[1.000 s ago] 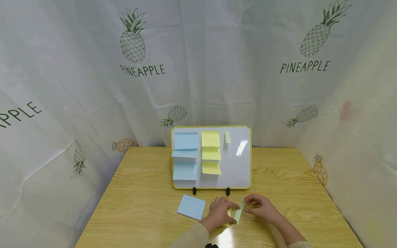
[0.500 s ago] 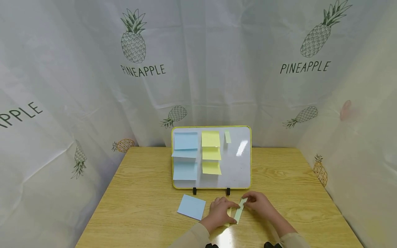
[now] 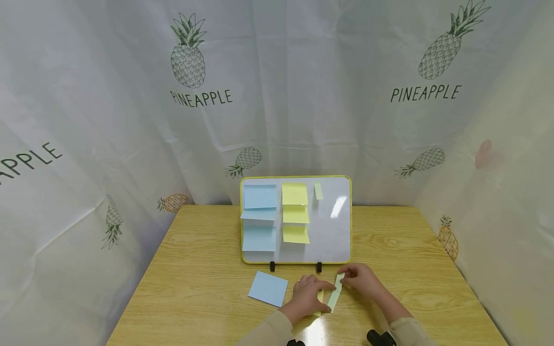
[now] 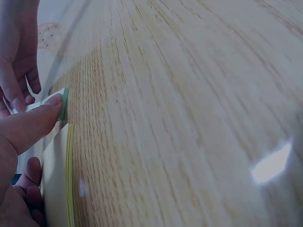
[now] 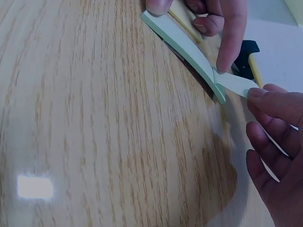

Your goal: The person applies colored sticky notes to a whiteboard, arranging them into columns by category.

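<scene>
In the head view my left hand (image 3: 306,294) holds a narrow pale green sticky note pad (image 3: 333,302) on the table, thumb at the near end and index finger toward the far end. The right wrist view shows this pad (image 5: 182,42) slightly bowed. My right hand (image 3: 362,280) pinches the free end of its top note (image 5: 235,84) between thumb and index finger. That note is lifted at an angle, while the left index fingertip presses where it meets the pad. A yellow sticky note pad (image 4: 57,177) lies beside the left hand's curled fingers, partly hidden by them.
A blue sticky note pad (image 3: 268,289) lies left of the left hand. Behind stands a yellow-rimmed whiteboard (image 3: 331,235) on black feet (image 3: 319,267), bearing blue notes (image 3: 259,196), yellow notes (image 3: 295,194) and one narrow green note (image 3: 318,191). A pineapple-printed curtain (image 3: 303,96) surrounds the table (image 3: 195,269).
My right hand has come to the pad's far end, taken hold of the top green note and drawn it up and away toward the whiteboard. My left hand stays in place.
</scene>
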The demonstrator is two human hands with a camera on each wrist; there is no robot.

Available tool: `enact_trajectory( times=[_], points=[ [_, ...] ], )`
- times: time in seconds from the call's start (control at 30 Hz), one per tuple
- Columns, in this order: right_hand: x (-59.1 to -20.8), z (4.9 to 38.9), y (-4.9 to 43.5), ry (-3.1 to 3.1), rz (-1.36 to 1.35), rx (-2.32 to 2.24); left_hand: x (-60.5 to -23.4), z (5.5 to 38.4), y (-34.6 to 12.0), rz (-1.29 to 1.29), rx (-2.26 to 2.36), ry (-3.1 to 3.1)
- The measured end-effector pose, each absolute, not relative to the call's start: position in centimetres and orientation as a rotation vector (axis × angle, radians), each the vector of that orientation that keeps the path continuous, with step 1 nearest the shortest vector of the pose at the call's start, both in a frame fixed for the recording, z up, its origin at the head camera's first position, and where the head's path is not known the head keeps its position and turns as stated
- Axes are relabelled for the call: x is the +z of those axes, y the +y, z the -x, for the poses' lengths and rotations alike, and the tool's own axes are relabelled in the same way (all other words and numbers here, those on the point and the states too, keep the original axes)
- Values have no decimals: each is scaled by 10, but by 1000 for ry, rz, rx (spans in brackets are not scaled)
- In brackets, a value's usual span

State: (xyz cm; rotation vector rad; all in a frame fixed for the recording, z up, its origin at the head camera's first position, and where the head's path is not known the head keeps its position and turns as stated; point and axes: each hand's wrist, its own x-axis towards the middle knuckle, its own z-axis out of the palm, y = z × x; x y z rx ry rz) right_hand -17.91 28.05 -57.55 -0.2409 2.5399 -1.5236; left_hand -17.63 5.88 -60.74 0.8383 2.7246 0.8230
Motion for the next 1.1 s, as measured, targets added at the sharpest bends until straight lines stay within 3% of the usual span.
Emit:
enact_trajectory(
  times=[1.1],
  points=[
    [-563, 192, 285, 2659, 193, -1476, -603, 175, 58, -837, 843, 2722]
  ],
)
